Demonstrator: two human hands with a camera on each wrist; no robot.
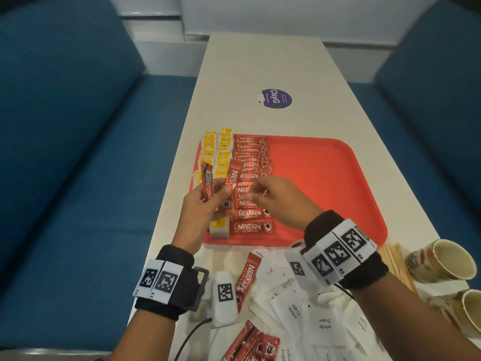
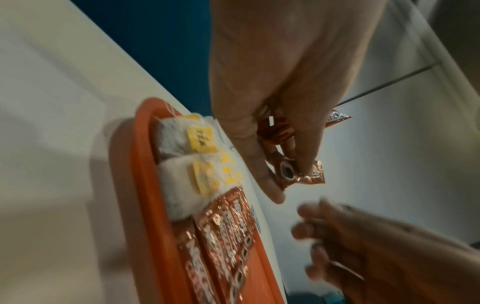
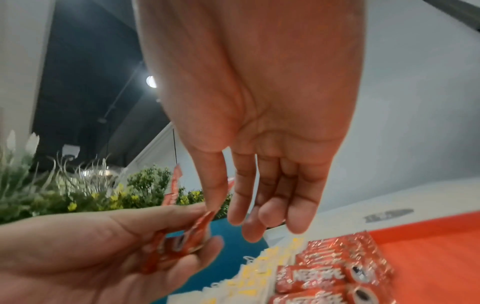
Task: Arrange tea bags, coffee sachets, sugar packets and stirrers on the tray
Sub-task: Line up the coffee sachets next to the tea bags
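A red tray (image 1: 325, 178) lies on the white table. Yellow-tagged tea bags (image 1: 218, 149) line its left edge, with a column of red coffee sachets (image 1: 251, 178) beside them. My left hand (image 1: 216, 194) hovers over that corner and grips two coffee sachets (image 1: 232, 175) upright between thumb and fingers; the left wrist view shows the same sachets (image 2: 288, 172) pinched. My right hand (image 1: 253, 191) is just right of it with fingers relaxed and nothing in them; in the right wrist view its thumb (image 3: 213, 203) nearly touches the held sachet (image 3: 192, 236).
White sugar packets (image 1: 294, 311) and loose coffee sachets (image 1: 248, 274) lie scattered between the tray and me. Wooden stirrers (image 1: 395, 259) and two paper cups (image 1: 442, 259) sit at the right. The tray's right half is bare. Blue benches flank the table.
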